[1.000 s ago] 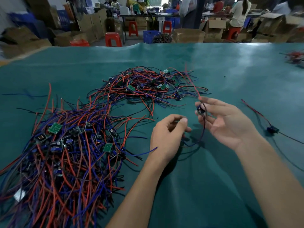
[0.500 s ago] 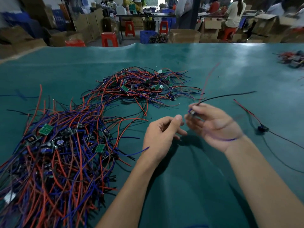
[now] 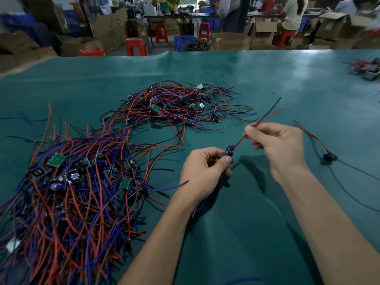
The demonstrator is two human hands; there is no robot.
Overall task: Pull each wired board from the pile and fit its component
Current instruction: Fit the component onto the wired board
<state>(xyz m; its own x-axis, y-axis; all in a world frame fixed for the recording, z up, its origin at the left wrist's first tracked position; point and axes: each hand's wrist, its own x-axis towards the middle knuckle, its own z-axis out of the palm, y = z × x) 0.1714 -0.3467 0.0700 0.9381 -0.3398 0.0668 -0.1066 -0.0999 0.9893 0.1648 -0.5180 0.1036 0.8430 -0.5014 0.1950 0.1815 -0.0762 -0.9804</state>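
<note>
Between both hands (image 3: pixel 203 171) (image 3: pixel 279 145), unlabelled wired board (image 3: pixel 228 151), leads taut.

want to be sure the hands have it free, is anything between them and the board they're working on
Nothing visible does. The left hand already pinches the small board, and the right hand grips its red and black wires just beyond it, above the green table.

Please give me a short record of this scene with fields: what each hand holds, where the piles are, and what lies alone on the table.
left hand: pinches the small board
right hand: grips the red and black wires of that board
near pile: left of the hands
far pile: behind the hands
lone board: right of the right hand, on the table
</note>
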